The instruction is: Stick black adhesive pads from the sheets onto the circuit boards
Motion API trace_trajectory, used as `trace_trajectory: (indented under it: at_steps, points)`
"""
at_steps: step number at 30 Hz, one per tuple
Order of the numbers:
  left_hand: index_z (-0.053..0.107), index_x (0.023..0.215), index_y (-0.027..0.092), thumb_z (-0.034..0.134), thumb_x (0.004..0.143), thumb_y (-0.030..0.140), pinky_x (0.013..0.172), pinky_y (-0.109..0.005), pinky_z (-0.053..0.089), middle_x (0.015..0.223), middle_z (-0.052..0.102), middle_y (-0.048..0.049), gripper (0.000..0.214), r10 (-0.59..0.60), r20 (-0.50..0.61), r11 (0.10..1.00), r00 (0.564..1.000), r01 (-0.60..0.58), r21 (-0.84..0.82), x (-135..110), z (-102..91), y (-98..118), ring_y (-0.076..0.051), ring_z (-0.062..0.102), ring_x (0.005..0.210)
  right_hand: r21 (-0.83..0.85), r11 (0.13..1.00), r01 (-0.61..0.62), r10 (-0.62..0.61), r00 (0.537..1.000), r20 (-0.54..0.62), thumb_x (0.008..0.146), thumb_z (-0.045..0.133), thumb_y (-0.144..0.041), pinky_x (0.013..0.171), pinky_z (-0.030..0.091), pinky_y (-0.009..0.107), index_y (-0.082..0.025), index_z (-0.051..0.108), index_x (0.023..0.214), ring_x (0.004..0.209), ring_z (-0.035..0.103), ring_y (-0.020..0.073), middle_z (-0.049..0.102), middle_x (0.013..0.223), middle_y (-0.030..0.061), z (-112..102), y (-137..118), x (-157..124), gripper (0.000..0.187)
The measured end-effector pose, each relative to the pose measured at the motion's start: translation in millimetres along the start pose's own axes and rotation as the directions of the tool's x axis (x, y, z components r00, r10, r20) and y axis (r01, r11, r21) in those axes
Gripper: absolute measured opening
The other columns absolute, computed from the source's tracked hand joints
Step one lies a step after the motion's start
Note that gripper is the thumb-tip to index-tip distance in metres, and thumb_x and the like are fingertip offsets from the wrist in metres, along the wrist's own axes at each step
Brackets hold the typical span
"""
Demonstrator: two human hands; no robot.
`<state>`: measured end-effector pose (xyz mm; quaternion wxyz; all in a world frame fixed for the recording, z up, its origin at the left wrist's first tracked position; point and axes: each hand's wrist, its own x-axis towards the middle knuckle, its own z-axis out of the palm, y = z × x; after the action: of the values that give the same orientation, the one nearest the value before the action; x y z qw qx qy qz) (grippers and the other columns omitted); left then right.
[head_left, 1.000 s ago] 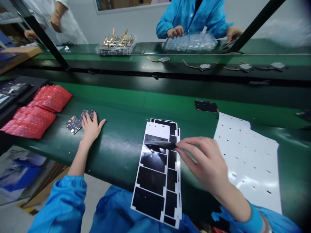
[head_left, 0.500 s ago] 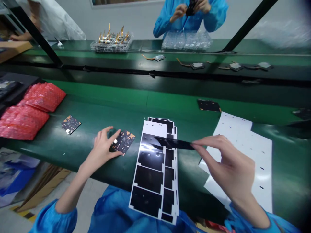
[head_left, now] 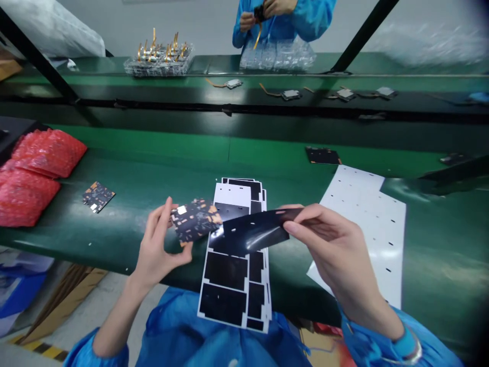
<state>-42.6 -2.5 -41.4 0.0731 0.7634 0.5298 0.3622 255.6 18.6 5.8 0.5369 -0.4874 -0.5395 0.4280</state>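
Note:
My left hand (head_left: pixel 158 244) grips a black circuit board (head_left: pixel 194 221) by its edges, thumb below and fingers above, lifted off the bench. Between the thumb and fingers of my right hand (head_left: pixel 332 244) is a thin, glossy black adhesive film (head_left: pixel 255 229) with small holes, slightly curved. Its left end comes close to the board's right edge; whether they touch I cannot tell. Under both lies a stack of white sticker sheets (head_left: pixel 225 306) bearing black rectangular pieces, with a bare white patch near the top.
Another circuit board (head_left: pixel 98 197) lies left, beside red bubble-wrap bags (head_left: pixel 49 153). White sheets (head_left: pixel 367 224) lie right, near a dark board (head_left: pixel 323 155). Small parts with orange flex strips (head_left: pixel 291 95) rest on the far belt, by a clear tray (head_left: pixel 160 60). A co-worker (head_left: pixel 282 20) handles a part opposite.
My left hand has picked the circuit board up off the bench and brought it right. The black film has come away from the sheet and turned its broad face toward me.

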Motion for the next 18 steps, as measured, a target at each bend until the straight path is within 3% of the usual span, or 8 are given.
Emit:
trace_trajectory:
  at_steps: [3,6,8,12,18]
  points:
    - [0.023,0.161,0.023,0.075,0.082,0.024,0.094,-0.032,0.062,0.134,0.058,-0.0127,0.095,0.189,-0.045,0.968,0.981,-0.193,-0.159,18,-5.7,34,-0.023,0.063,0.118,0.094,0.995,0.039,-0.044,0.997,0.058,0.079,0.079,-0.022,0.084,0.060,0.033,-0.024,0.069,0.072,0.111,0.072,0.0241,0.079,0.089,0.0028,15,-11,-5,0.013]
    - [0.020,0.161,0.022,0.083,0.077,0.029,0.095,-0.033,0.062,0.137,0.060,-0.0135,0.105,0.248,-0.079,0.931,0.965,-0.261,-0.257,31,-6.0,55,-0.023,0.066,0.117,0.120,0.987,0.107,-0.115,0.991,0.067,0.080,0.076,-0.014,0.097,0.057,0.039,-0.025,0.069,0.076,0.123,0.066,0.0257,0.077,0.084,0.0002,25,-18,-8,0.014]
    - [0.017,0.161,0.022,0.086,0.074,0.029,0.097,-0.032,0.062,0.137,0.061,-0.0131,0.112,0.261,-0.106,0.912,0.959,-0.282,-0.299,35,-5.8,59,-0.022,0.066,0.117,0.085,0.988,0.132,-0.138,0.988,0.067,0.080,0.077,-0.013,0.095,0.058,0.037,-0.026,0.071,0.077,0.118,0.068,0.0242,0.077,0.084,-0.0008,25,-20,-10,0.015]
    - [0.016,0.162,0.022,0.088,0.073,0.025,0.103,-0.027,0.059,0.140,0.061,-0.0116,0.114,0.280,-0.116,0.860,0.953,-0.303,-0.411,34,-6.5,57,-0.020,0.063,0.125,-0.012,0.993,0.118,-0.118,0.992,0.040,0.077,0.079,-0.015,0.076,0.061,0.026,-0.027,0.073,0.078,0.085,0.074,0.0155,0.077,0.082,-0.0025,14,-20,-15,0.014]
    - [0.016,0.161,0.029,0.088,0.073,0.024,0.099,-0.036,0.063,0.144,0.060,-0.0104,0.113,0.222,-0.072,0.850,0.972,-0.230,-0.475,30,-6.7,55,-0.026,0.063,0.127,-0.017,0.997,0.069,-0.069,0.997,0.022,0.075,0.083,-0.025,0.052,0.058,0.021,-0.026,0.070,0.071,0.059,0.069,0.0127,0.071,0.067,-0.0027,8,-26,-15,0.014]
